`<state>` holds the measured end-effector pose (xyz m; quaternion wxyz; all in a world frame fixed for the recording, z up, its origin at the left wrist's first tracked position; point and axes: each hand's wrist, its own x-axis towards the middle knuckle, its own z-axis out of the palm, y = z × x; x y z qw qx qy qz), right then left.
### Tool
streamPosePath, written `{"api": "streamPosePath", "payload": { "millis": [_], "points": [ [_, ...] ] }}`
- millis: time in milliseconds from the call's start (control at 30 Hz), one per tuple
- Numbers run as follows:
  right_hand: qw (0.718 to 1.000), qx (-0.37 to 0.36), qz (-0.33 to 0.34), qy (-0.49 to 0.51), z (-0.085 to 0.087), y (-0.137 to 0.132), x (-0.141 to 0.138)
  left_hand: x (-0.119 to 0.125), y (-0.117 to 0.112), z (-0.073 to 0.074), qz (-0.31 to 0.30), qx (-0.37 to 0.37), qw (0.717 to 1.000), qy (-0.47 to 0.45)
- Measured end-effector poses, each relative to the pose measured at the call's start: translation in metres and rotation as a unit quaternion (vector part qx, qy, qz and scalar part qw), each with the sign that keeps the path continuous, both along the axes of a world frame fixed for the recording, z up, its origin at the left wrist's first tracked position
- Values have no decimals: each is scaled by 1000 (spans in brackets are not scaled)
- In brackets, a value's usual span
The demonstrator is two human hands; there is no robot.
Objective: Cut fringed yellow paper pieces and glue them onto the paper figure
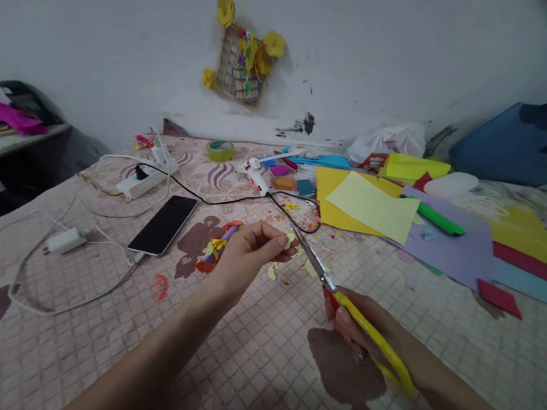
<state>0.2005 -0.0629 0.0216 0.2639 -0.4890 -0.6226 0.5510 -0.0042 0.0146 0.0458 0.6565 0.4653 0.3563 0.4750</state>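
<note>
Between the thumb and fingers of my left hand [254,251] is a small piece of pale yellow paper [290,237]. My right hand [370,327] is closed around the handles of a pair of scissors [324,277] with yellow and red grips. The blades point up and away, their tips close beside the paper piece. Below and around the tips lie paper scraps [309,267] on the patterned tablecloth [252,349]. Just behind my left wrist rests a bundle of coloured paper pieces [216,246], partly hidden by the hand.
A phone [164,225], a charger [66,241] and a power strip [142,180] with cables lie left. Behind my hands stand a white glue gun [257,179] and a roll of tape [220,150]. Coloured paper sheets [451,249] and a green marker [441,219] spread right.
</note>
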Motion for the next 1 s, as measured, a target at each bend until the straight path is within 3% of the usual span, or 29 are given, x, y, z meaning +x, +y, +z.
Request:
{"api": "streamPosePath", "payload": {
  "millis": [200, 567, 800, 1000],
  "points": [
    [999, 3, -25, 21, -2, 2, 1, 0, 2, -2, 16, -51, 998, -30],
    [998, 15, -56, 13, 1, 11, 7, -2, 3, -3, 10, 14, 997, 73],
    [989, 39, -144, 7, -1, 25, 30, -2, 6, -8, 0, -5, 996, 91],
    [989, 30, -145, -8, -1, 26, 32, -7, 13, -13, -7, -37, 993, 112]
  ]
}}
